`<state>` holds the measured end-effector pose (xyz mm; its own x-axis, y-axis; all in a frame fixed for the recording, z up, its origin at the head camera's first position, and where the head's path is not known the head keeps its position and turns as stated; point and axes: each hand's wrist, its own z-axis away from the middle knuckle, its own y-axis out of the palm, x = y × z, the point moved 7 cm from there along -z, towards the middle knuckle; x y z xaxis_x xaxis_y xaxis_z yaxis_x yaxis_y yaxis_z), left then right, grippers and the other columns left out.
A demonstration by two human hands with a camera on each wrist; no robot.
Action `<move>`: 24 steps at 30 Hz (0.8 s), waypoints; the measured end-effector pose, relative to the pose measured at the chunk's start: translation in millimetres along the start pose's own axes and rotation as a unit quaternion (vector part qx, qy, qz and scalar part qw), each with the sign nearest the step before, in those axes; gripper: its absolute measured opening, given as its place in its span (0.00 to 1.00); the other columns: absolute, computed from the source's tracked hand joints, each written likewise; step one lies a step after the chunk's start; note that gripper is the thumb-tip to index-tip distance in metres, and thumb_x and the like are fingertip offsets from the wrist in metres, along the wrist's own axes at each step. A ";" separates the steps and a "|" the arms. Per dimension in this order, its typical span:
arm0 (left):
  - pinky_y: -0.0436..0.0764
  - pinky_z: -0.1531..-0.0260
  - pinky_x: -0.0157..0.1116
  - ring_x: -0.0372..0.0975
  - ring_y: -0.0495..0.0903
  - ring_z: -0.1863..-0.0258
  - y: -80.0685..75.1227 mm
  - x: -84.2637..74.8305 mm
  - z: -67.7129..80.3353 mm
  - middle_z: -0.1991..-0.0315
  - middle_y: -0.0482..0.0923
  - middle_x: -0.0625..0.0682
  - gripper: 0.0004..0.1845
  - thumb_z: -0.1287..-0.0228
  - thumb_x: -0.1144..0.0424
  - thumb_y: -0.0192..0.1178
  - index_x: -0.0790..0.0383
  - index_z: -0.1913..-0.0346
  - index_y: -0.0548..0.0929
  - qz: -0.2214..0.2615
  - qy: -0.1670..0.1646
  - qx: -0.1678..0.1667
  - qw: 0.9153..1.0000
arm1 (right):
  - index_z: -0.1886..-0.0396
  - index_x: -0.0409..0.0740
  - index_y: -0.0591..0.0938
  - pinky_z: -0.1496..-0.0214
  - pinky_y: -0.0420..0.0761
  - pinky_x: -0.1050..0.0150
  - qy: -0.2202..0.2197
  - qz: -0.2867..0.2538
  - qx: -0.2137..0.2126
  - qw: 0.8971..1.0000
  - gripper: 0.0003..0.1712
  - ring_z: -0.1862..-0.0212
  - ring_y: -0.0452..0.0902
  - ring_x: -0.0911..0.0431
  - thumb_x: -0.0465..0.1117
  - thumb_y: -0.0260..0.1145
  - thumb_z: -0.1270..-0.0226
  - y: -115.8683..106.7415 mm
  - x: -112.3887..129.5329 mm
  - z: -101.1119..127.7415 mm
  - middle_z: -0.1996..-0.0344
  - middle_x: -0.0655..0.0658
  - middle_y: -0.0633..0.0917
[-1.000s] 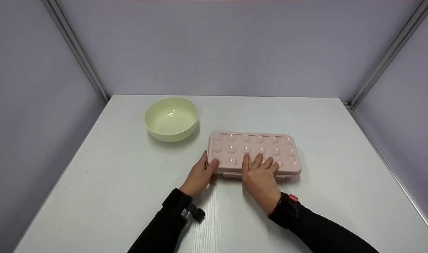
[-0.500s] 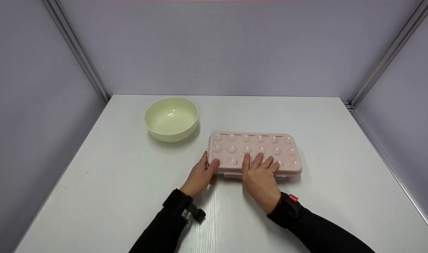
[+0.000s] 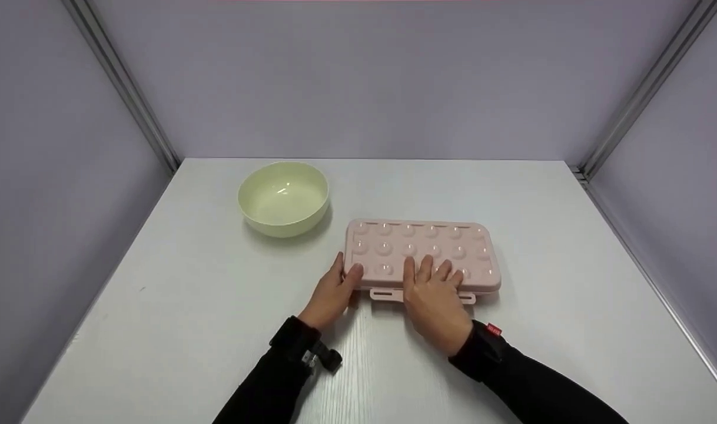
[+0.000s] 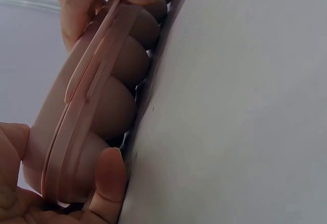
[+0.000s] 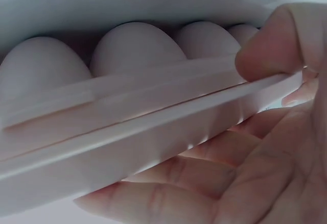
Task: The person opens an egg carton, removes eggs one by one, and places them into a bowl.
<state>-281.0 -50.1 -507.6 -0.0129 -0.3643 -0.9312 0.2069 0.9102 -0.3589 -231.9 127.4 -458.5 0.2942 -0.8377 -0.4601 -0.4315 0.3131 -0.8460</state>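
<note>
— Near the front edge of the white worktop, what were the two hands doing?

— Both arms came in from the near edge in black sleeves. The left hand gripped the near left corner of the pale pink plastic egg box with a dimpled lid: its thumb lay on top of the lid and its fingers curled under the rim, as the left wrist view showed. The right hand lay on the near long edge of the box, fingers spread flat over the lid, with the thumb pressed under the rim in the right wrist view.

— So it pinched the box?

— Yes, the lid's edge sat between the flat fingers above and the thumb below. Two flat pink latch tabs stuck out from the box's near edge, one on each side of that hand.

— And where did the box sit?

— Around the middle of the worktop, slightly to the right, long side facing the person. The wrist views showed rounded egg-shaped cups along its underside, touching the worktop.

— Anything beyond it?

— A pale green round bowl stood towards the far left corner, apart from the box. Behind the worktop's far edge rose plain lilac-grey walls, with a metal rail running up each back corner.
</note>
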 end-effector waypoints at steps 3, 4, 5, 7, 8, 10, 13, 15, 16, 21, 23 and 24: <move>0.54 0.15 0.55 0.58 0.52 0.14 1.2 -0.5 0.8 0.14 0.51 0.67 0.45 0.15 0.41 0.47 0.71 0.15 0.45 -0.002 0.000 0.002 1.000 | 0.26 0.29 0.73 0.53 0.87 0.29 0.002 -0.008 0.012 1.000 0.33 0.46 0.85 0.23 0.41 0.61 0.26 1.1 -0.6 1.2 0.40 0.22 0.84; 0.54 0.15 0.55 0.58 0.52 0.14 1.8 -0.9 1.1 0.14 0.51 0.67 0.45 0.15 0.41 0.46 0.71 0.14 0.45 -0.002 0.000 0.003 1.000 | 0.25 0.30 0.73 0.52 0.87 0.29 0.004 -0.014 0.016 1.000 0.33 0.45 0.84 0.22 0.41 0.61 0.25 1.5 -1.3 1.9 0.39 0.21 0.84; 0.54 0.15 0.55 0.58 0.52 0.14 2.2 -0.9 1.3 0.15 0.51 0.67 0.45 0.14 0.41 0.46 0.71 0.14 0.46 -0.002 0.000 0.003 1.000 | 0.25 0.30 0.72 0.51 0.86 0.28 0.006 -0.021 0.022 1.000 0.33 0.45 0.84 0.22 0.41 0.61 0.25 2.0 -2.0 2.6 0.38 0.21 0.83; 0.55 0.15 0.55 0.58 0.53 0.14 2.8 -1.1 1.3 0.15 0.52 0.67 0.45 0.14 0.42 0.46 0.71 0.14 0.46 -0.002 0.001 0.003 1.000 | 0.24 0.30 0.71 0.49 0.85 0.27 0.009 -0.040 0.029 0.999 0.34 0.43 0.82 0.20 0.41 0.61 0.25 2.4 -4.1 4.3 0.37 0.20 0.82; 0.55 0.15 0.55 0.57 0.53 0.14 3.1 -1.3 1.3 0.15 0.52 0.67 0.45 0.14 0.42 0.46 0.70 0.14 0.46 -0.001 0.002 0.004 1.000 | 0.24 0.30 0.70 0.48 0.84 0.27 0.010 -0.050 0.034 0.998 0.34 0.42 0.81 0.20 0.41 0.60 0.25 2.3 -5.6 5.5 0.36 0.20 0.81; 0.55 0.15 0.55 0.57 0.53 0.14 3.8 -1.2 0.8 0.15 0.52 0.67 0.45 0.15 0.41 0.47 0.70 0.14 0.46 0.002 0.005 0.006 1.000 | 0.23 0.31 0.70 0.45 0.82 0.27 0.013 -0.082 0.044 0.996 0.36 0.40 0.79 0.20 0.41 0.61 0.26 1.2 -10.0 8.4 0.34 0.20 0.79; 0.55 0.15 0.55 0.57 0.52 0.14 4.3 -1.0 0.8 0.15 0.52 0.67 0.46 0.15 0.41 0.47 0.70 0.14 0.46 0.004 0.005 0.009 1.000 | 0.23 0.35 0.70 0.40 0.80 0.28 0.014 -0.144 0.049 0.988 0.39 0.37 0.78 0.22 0.48 0.67 0.29 -2.1 -20.9 13.8 0.32 0.23 0.79; 0.54 0.15 0.54 0.57 0.52 0.14 4.4 -0.5 1.0 0.14 0.51 0.67 0.46 0.15 0.40 0.47 0.70 0.14 0.46 0.004 0.005 0.012 1.000 | 0.24 0.37 0.72 0.36 0.79 0.30 0.016 -0.194 0.047 0.980 0.42 0.34 0.78 0.25 0.54 0.72 0.31 -3.7 -32.2 17.3 0.32 0.26 0.80; 0.55 0.15 0.54 0.57 0.52 0.14 4.4 -0.4 1.3 0.15 0.52 0.66 0.46 0.15 0.40 0.47 0.70 0.14 0.46 0.004 0.004 0.012 1.000 | 0.25 0.37 0.73 0.33 0.78 0.32 0.018 -0.215 0.042 0.975 0.44 0.33 0.78 0.28 0.57 0.73 0.32 -3.7 -39.0 19.0 0.31 0.28 0.80; 0.78 0.30 0.52 0.58 0.80 0.32 4.5 2.9 0.7 0.29 0.76 0.72 0.47 0.15 0.34 0.41 0.67 0.14 0.46 0.028 -0.006 0.020 0.999 | 0.26 0.36 0.76 0.25 0.74 0.36 0.081 -0.281 -0.011 0.956 0.46 0.27 0.75 0.34 0.65 0.71 0.30 3.4 -85.1 26.9 0.29 0.31 0.80; 0.88 0.47 0.48 0.55 0.88 0.53 4.4 4.3 0.3 0.47 0.84 0.71 0.47 0.16 0.33 0.36 0.67 0.14 0.49 0.054 -0.008 0.026 0.998 | 0.26 0.34 0.75 0.23 0.71 0.34 0.138 -0.309 -0.026 0.941 0.45 0.25 0.71 0.32 0.64 0.69 0.27 9.4 -106.8 31.5 0.26 0.29 0.76; 0.89 0.56 0.45 0.52 0.88 0.63 4.2 4.5 0.4 0.56 0.85 0.69 0.46 0.16 0.32 0.34 0.67 0.15 0.53 0.070 -0.009 0.029 0.997 | 0.25 0.34 0.74 0.23 0.70 0.33 0.171 -0.327 -0.027 0.929 0.45 0.24 0.69 0.31 0.64 0.67 0.25 13.3 -117.1 34.6 0.25 0.28 0.74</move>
<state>-279.8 -48.0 -513.3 0.0366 -0.2379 -0.9706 0.2610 0.9398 -0.2205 -242.6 245.2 -425.2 0.2236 -0.9371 0.2681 -0.3011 -0.3280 -0.8954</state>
